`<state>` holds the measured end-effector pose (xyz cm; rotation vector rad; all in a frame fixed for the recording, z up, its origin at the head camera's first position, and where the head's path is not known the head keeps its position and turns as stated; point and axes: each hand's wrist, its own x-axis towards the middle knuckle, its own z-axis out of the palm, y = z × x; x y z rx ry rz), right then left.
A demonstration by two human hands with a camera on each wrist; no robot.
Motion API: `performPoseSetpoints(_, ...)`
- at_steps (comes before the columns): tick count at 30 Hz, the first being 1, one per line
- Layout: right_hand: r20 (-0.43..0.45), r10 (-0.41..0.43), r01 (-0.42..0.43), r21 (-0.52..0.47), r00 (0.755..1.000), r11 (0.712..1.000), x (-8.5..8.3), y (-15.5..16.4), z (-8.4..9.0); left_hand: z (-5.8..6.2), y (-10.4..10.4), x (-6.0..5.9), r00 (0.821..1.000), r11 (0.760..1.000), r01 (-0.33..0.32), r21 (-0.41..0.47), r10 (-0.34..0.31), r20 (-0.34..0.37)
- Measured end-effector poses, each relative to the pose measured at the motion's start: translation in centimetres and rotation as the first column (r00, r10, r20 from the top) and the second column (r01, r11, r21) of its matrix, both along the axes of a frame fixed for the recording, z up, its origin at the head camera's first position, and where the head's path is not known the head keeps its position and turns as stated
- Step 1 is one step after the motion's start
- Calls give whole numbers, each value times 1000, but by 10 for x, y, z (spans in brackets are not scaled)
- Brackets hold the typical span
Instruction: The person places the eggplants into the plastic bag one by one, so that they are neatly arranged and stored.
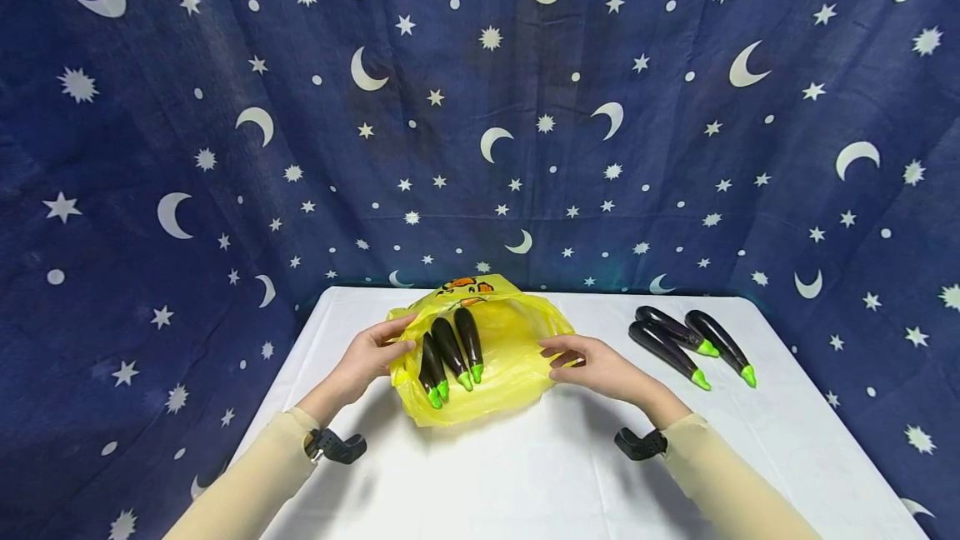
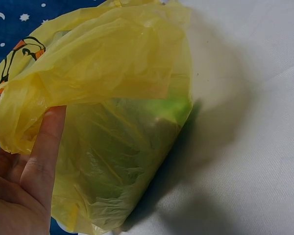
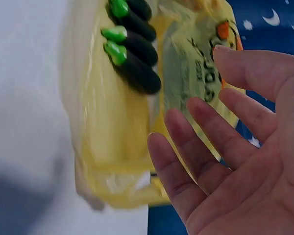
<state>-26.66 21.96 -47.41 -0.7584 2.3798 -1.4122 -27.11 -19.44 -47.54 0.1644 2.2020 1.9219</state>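
A yellow plastic bag (image 1: 513,357) lies on its side with its mouth spread toward me. Several dark eggplants (image 1: 448,345) with bright green stem ends rest side by side in its left part. My left hand (image 1: 365,362) holds the left edge of the mouth, with the thumb (image 2: 49,142) tucked under the yellow film in the left wrist view. At the bag's right edge is my right hand (image 1: 602,367). Its fingers (image 3: 179,161) are spread and relaxed in the right wrist view, gripping nothing.
Three more eggplants (image 1: 666,348) lie close together on the right of the white-covered table (image 1: 510,482). A dark blue curtain (image 1: 450,165) with moons and stars hangs behind and at both sides. A black wrist strap (image 1: 641,443) is on each arm.
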Motion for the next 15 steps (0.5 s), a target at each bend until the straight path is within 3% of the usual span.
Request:
performPoseSetpoints(8,-9,-78,78,2,997,997,3,36,6,0,-1,1,1000,1000,2,-3,-2,-8)
performPoseSetpoints(15,-46,-194,196,53,980,979,5,69,6,0,-2,1,1000,1000,0,-8,0,-5)
